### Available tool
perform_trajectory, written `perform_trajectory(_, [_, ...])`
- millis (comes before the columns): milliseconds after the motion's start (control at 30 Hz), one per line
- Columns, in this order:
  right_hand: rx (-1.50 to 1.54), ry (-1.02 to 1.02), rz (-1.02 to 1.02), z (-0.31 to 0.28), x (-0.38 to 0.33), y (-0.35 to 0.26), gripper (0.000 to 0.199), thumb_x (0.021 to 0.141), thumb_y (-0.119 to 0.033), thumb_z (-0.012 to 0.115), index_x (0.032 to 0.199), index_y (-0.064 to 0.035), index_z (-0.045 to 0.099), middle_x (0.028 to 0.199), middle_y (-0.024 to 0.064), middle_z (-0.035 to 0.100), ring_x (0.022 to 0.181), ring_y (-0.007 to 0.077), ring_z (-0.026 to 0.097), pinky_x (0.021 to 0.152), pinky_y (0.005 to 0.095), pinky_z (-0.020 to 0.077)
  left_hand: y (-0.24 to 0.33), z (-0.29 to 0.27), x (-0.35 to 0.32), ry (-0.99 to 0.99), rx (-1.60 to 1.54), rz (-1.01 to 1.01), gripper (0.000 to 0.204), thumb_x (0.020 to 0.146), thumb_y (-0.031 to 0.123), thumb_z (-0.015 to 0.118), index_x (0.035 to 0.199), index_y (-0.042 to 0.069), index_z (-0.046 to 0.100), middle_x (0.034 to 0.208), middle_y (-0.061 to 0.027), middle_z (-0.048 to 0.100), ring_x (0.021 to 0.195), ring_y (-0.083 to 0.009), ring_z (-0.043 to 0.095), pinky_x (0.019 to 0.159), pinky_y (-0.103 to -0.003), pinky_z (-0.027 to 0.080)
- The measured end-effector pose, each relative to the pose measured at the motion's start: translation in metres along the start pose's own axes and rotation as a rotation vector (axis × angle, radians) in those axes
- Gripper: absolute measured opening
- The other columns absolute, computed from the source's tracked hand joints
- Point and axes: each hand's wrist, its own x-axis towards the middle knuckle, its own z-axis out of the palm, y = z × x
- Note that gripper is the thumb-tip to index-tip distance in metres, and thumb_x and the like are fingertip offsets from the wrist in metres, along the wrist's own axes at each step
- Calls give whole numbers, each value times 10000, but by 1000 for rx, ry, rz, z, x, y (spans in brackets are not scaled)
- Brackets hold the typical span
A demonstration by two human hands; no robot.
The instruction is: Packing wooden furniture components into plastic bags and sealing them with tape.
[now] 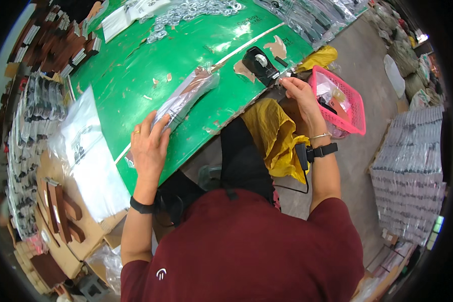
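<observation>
A long clear plastic bag [186,95] with a brown, strip-like piece inside lies slantwise on the green tabletop [116,75]. My left hand [150,146] holds its near end, fingers bent over the plastic. At the table's right edge stands a black tape dispenser [259,65] with a pale roll in it. My right hand [299,93] is at the dispenser's front end, thumb and forefinger pinched on what looks like the end of the clear tape. The tape itself barely shows at the fingertips.
A pink basket [358,108] with scraps stands right of my right hand, beside yellow sheeting [269,126]. White plastic bags [93,156] lie at the left. Metal rings [186,17] and bagged parts [312,20] lie at the far side. Wrapped stacks [407,171] stand right.
</observation>
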Motion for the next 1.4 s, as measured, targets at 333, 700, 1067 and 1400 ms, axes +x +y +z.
perform_trajectory(333, [-49, 90, -23, 3, -6, 5, 154, 935, -204, 711, 995, -63, 702, 799, -80, 581, 691, 35, 464, 658, 198, 369, 1, 1, -1, 15, 19, 11, 400, 829, 129, 749, 1218, 195, 681, 1280, -85, 626, 1015, -288, 604, 851, -394, 476])
perform_trajectory(700, [-76, 143, -115, 6, 7, 26, 167, 913, -208, 740, 859, -64, 675, 701, -78, 588, 607, 24, 482, 568, 192, 346, 6, -3, 1, 5, -8, -24, 348, 844, 107, 737, 1186, 161, 708, 1253, -102, 639, 1014, -313, 616, 884, -404, 479])
perform_trajectory(1067, [26, 110, 13, 22, -23, 41, 169, 899, -221, 742, 894, -56, 704, 735, -50, 619, 674, 46, 551, 615, 214, 422, 8, 0, -1, 32, 11, 0, 339, 853, 115, 726, 1188, 167, 702, 1259, -110, 635, 996, -309, 613, 863, -414, 480])
perform_trajectory(1400, [-485, -45, -485, 187, -51, -52, 131, 826, -176, 776, 852, -81, 691, 584, -28, 538, 537, 91, 466, 558, 279, 345, 26, 14, -13, 91, 140, 78, 386, 829, 109, 637, 1209, 153, 687, 1287, -122, 601, 1054, -282, 591, 906, -405, 484])
